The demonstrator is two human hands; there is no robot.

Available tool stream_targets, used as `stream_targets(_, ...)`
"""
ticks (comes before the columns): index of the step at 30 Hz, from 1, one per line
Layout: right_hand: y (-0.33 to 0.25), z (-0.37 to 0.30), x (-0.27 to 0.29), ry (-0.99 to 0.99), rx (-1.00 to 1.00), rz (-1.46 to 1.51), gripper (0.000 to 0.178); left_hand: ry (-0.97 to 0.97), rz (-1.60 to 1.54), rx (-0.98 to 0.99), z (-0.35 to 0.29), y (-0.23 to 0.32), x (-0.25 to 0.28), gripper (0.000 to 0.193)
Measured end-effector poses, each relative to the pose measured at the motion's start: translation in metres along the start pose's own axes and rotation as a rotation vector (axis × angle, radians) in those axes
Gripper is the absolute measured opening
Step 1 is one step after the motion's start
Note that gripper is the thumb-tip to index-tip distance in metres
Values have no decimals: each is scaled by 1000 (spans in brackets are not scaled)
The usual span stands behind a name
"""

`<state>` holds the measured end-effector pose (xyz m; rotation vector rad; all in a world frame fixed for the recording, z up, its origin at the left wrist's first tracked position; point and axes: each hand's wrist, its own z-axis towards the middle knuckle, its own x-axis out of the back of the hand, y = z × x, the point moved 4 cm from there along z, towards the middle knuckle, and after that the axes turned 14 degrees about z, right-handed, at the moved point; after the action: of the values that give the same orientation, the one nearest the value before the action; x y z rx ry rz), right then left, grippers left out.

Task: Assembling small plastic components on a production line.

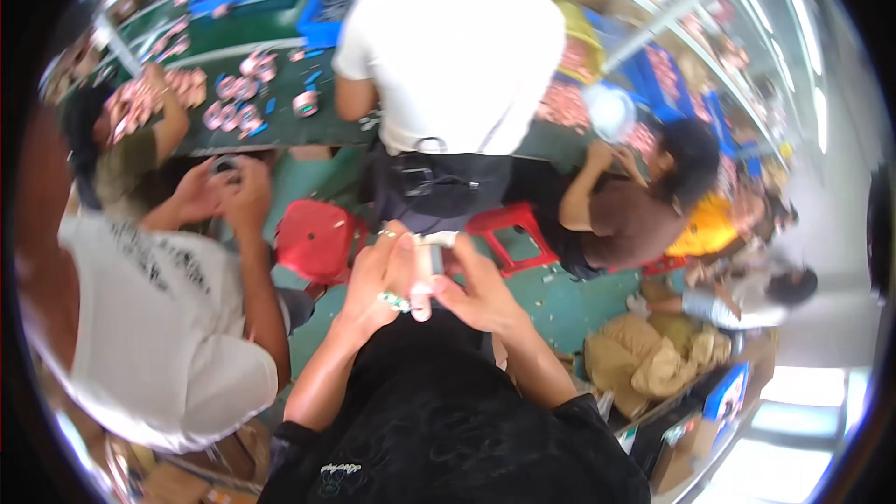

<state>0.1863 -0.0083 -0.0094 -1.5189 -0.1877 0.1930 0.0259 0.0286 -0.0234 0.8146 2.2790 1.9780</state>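
Both my hands are raised in front of my dark shirt, around a small pink-and-white plastic piece with a grey part along its side. My left hand, with a green-and-white bracelet at the wrist and a ring, is closed on the piece from the left. From the right, the thumb and fingers of my right hand pinch it. A pale curved part shows at the top between the fingertips. Blur hides the details, so its exact kind cannot be made out.
A person in a white shirt stands close ahead at a green worktable bearing pink parts. Red stools stand before me. At left, another person holds a small dark item. Brown sacks lie at right.
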Motion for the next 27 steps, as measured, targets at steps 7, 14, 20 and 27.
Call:
stream_targets(7, 32, -41, 48, 352, -143, 92, 43, -58, -343, -102, 32, -20, -56, 70)
stream_targets(14, 34, -24, 130, 577, 104, 281, 42, -35, -296, -451, 80, 62, -108, 56)
stream_targets(20, 47, 4, 235, 540, 30, 236, 47, 63, 21, -575, 154, 120, -161, 21)
stream_targets(27, 42, 28, 359, 387, -8, 326, 42, 115, 55, -516, 227, 168, -232, 16)
